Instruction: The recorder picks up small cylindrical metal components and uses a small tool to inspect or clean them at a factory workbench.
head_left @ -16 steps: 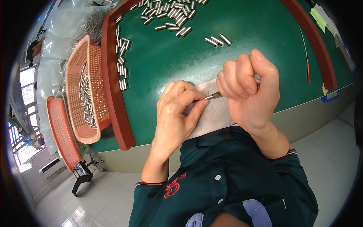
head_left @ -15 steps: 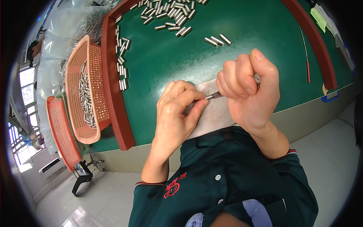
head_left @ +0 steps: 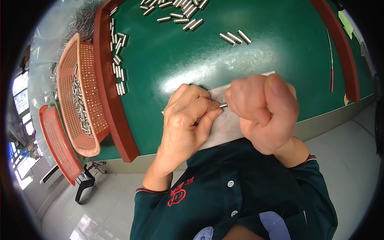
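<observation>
My left hand [head_left: 182,120] pinches a small shiny metal cylinder [head_left: 223,105] between thumb and forefinger, and only its end shows. Closed in a fist, my right hand [head_left: 264,110] sits just to the right, its fingers up against that end. It grips a slim metal hand tool, now hidden inside the fist; the tool's dark shaft shows only in the earlier picture. Beneath both hands lies a pale cloth or sheet [head_left: 224,128]. Three like cylinders [head_left: 235,38] rest on the green table beyond the hands.
A heap of metal cylinders [head_left: 186,14] lies at the far side, with several more along the red-brown left edge rail [head_left: 116,120]. Left of that stand a pink basket [head_left: 100,86] of metal parts and a red basket [head_left: 60,140]. A thin red-handled rod [head_left: 331,76] lies near the right rail [head_left: 344,52].
My right fist has turned and come down closer to my left hand, covering the tool's shaft. The left hand keeps its pinch on the cylinder. The whole view has shifted slightly.
</observation>
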